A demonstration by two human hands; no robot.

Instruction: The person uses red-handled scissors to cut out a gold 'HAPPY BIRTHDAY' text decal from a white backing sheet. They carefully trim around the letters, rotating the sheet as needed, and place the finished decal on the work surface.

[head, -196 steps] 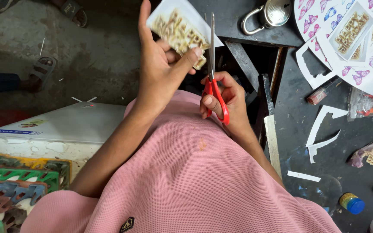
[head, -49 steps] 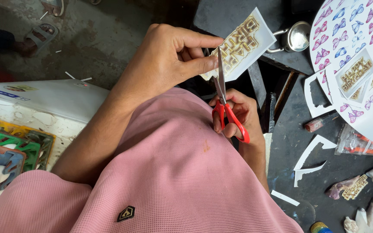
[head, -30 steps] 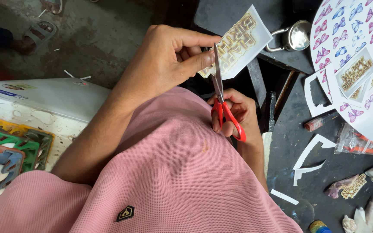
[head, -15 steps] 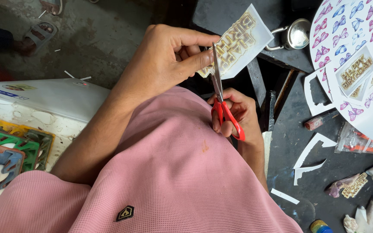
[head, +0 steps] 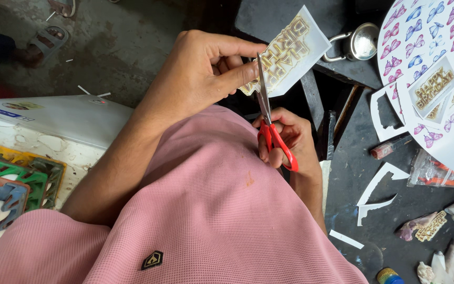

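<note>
My left hand (head: 200,79) pinches the lower edge of a white printed sheet (head: 292,50) with gold lettering, holding it up in front of me. My right hand (head: 285,139) grips red-handled scissors (head: 269,123), fingers through the loops. The steel blades point up and sit in the sheet's left edge, right by my left thumb. A pink sleeve and shirt cover the lower half of the view.
A dark table (head: 374,184) at right carries white paper offcuts (head: 377,192), a round sheet of butterfly stickers (head: 437,42), a padlock (head: 356,44), a small tube (head: 390,148) and plastic wrappers. Coloured crates (head: 11,179) and a white box (head: 53,118) stand left.
Since 6.5 s ago the sheet has turned in my left hand and the scissors have cut further along its edge. Over the last second almost nothing moved.
</note>
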